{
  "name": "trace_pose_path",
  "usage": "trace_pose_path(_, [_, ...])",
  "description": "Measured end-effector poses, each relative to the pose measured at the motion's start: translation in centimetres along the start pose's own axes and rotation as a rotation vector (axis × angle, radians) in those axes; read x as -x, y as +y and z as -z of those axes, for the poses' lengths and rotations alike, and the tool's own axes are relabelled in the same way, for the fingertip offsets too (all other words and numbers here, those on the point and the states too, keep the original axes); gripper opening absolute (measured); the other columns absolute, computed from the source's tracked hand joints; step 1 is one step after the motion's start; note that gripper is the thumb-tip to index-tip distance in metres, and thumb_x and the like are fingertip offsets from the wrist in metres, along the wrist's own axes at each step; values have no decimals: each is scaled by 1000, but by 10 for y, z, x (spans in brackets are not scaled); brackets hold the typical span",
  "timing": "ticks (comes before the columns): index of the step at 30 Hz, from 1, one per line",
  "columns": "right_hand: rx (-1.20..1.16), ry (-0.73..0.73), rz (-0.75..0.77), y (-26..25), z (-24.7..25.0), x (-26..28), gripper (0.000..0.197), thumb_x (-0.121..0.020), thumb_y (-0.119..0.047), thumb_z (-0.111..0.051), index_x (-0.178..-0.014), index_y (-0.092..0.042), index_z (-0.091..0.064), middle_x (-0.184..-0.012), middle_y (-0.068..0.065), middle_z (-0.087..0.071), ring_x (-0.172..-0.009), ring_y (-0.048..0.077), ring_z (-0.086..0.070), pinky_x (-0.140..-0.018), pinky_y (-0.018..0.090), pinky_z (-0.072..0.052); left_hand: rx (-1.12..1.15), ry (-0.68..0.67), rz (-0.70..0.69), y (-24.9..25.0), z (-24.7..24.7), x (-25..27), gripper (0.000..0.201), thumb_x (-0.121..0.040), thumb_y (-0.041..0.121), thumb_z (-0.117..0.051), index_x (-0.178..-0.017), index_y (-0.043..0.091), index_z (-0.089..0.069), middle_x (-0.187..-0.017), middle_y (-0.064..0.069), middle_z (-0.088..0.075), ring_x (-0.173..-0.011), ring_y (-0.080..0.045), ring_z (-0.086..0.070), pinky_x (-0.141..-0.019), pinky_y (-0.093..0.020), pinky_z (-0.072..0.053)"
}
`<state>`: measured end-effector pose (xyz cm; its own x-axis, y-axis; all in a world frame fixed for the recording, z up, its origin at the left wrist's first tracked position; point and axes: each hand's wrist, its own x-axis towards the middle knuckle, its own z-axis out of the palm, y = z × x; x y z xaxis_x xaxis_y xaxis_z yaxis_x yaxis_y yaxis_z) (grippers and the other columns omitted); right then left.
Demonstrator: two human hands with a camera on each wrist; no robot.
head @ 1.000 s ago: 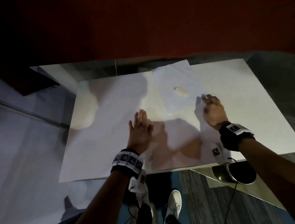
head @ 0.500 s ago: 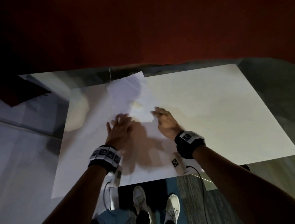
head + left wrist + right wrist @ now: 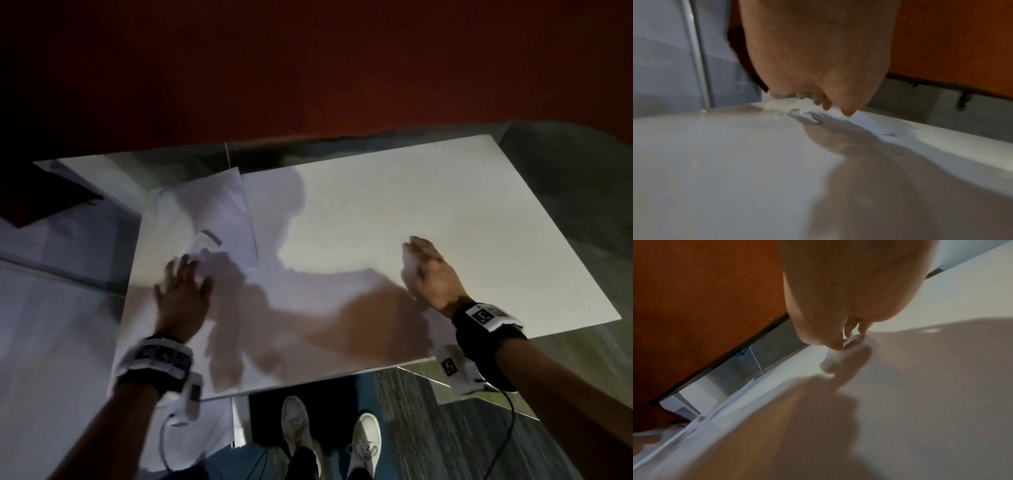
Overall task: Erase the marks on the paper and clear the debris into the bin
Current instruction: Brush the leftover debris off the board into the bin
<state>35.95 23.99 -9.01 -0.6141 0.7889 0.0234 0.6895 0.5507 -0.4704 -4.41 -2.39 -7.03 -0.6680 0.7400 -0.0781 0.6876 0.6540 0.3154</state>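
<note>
A white sheet of paper [image 3: 212, 205] lies at the far left of the white table [image 3: 411, 205]. A small white eraser [image 3: 208, 239] with a dark end rests on the sheet. My left hand [image 3: 183, 274] is spread flat on the table, its fingertips on the paper's near edge just below the eraser. In the left wrist view the left hand's fingers [image 3: 824, 102] reach down to the paper [image 3: 865, 123]. My right hand [image 3: 419, 255] lies with straight fingers on the bare table far to the right, and the right hand's fingertips [image 3: 861, 330] touch the surface. No bin shows clearly.
A red wall [image 3: 308, 68] stands close behind the table. A dark panel [image 3: 44, 202] and grey surfaces lie to the left. The near table edge [image 3: 325, 375] runs above my shoes [image 3: 294, 428] and the carpet [image 3: 428, 428].
The paper with the eraser has slid left to the table's far left corner. My left hand followed it left, and my right hand swung away to the right.
</note>
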Motion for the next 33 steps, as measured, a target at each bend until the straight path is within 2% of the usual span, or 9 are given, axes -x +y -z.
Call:
trace_pose_path(4, [-38,0,-31,3,-9,13,65,-81,-18,-30,-141,1,-46,-152,18,-37,-144,31,-28,-118,34,-22,10,-22,-255,105,-63,66,79,-102,52,-27,-151,-8,-39,-159,-29,-35,-145,-51,-35,-108,-73,-33])
trace_pose_path(7, [-71,13,-50,6,-9,25,58,-85,2,-44,-143,-2,-44,-153,16,-35,-145,28,-25,-119,31,-18,13,-27,-200,185,-120,101,87,-99,57,-32,-145,-17,-41,-151,-37,-40,-139,-56,-41,-106,-73,-38])
trace_pose_path(12, [-119,58,-9,9,0,47,55,-84,-15,-44,-135,3,-52,-145,23,-43,-139,36,-37,-114,40,-31,86,-180,-390,288,-149,117,81,-104,50,-35,-154,-12,-25,-165,-33,-12,-154,-50,-7,-120,-70,-10])
trace_pose_path(17, [-155,165,-107,36,23,74,56,-84,-24,-37,-132,-2,-57,-147,16,-44,-131,33,-48,-108,42,-40,17,-65,-242,235,-137,101,80,-103,58,-15,-160,4,-29,-170,-22,-4,-158,-37,3,-123,-57,5])
trace_pose_path(19, [-131,200,-159,51,29,86,46,-93,-24,-41,-133,-6,-56,-148,13,-43,-128,34,-50,-105,43,-43,108,-59,-62,194,-121,109,92,-96,63,-5,-161,-2,-10,-169,-24,-4,-158,-39,1,-124,-60,-1])
trace_pose_path(22, [-118,267,-171,55,23,92,45,-98,-30,-36,-129,-4,-57,-143,14,-46,-126,35,-51,-102,46,-46,92,-31,26,201,-123,120,89,-104,56,-9,-152,-16,-28,-162,-35,-22,-151,-51,-21,-118,-71,-20])
trace_pose_path(25, [-95,253,-196,54,15,91,45,-89,-6,-46,-133,-2,-53,-146,16,-42,-132,36,-43,-105,50,-43,51,-139,-240,278,-147,120,70,-97,41,-32,-142,-9,-52,-161,-35,-24,-152,-50,-17,-117,-73,-13])
trace_pose_path(28, [-79,252,-173,55,18,92,52,-84,0,-40,-135,-1,-52,-147,17,-42,-136,35,-39,-108,50,-40,45,-198,-490,330,-157,118,75,-107,51,-20,-155,-6,-34,-167,-26,-12,-157,-41,-6,-122,-67,-11])
trace_pose_path(33, [-148,290,-207,46,21,94,46,-92,-15,-41,-134,-4,-55,-147,14,-44,-136,32,-41,-112,39,-36,106,78,-275,250,-138,109,72,-105,47,-24,-159,0,-23,-166,-29,-17,-154,-46,-14,-121,-69,-13])
